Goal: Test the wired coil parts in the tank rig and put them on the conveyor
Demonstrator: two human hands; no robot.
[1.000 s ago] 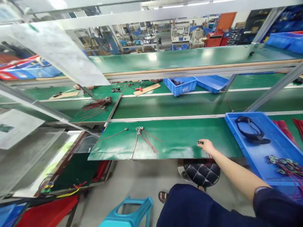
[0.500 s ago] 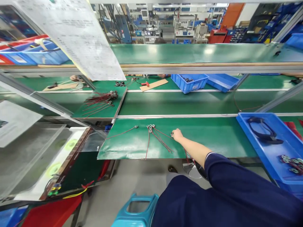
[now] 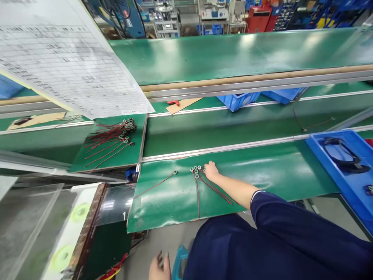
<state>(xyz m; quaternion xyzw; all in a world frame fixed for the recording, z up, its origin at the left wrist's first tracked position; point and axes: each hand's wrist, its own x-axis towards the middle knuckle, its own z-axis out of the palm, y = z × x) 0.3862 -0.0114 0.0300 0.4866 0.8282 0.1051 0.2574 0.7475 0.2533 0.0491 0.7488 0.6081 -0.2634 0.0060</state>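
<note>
My right hand [image 3: 211, 171] is closed at the cluster on the green bench top [image 3: 163, 202], its fingertips pinching a small round part with thin red and black wires, mostly hidden by the fingers. Just left of it lie several similar wired round parts [image 3: 196, 171], their leads trailing toward the front edge. Farther left, a single wired round part [image 3: 175, 172] rests apart from the group. My left hand [image 3: 160, 268] hangs low at the bottom edge of the view, in front of the bench, fingers apart and holding nothing.
A pile of wired parts [image 3: 125, 130] covers the left side table. At right stands a blue tray [image 3: 329, 171] with a black strap-like object [image 3: 344, 155]. A printed sheet [image 3: 75, 58] hangs at upper left. A turquoise stool [image 3: 180, 262] is below.
My right hand has moved left with its round part, up to the cluster. My left hand has come into view at the bottom. The head view has shifted and tilted down.
</note>
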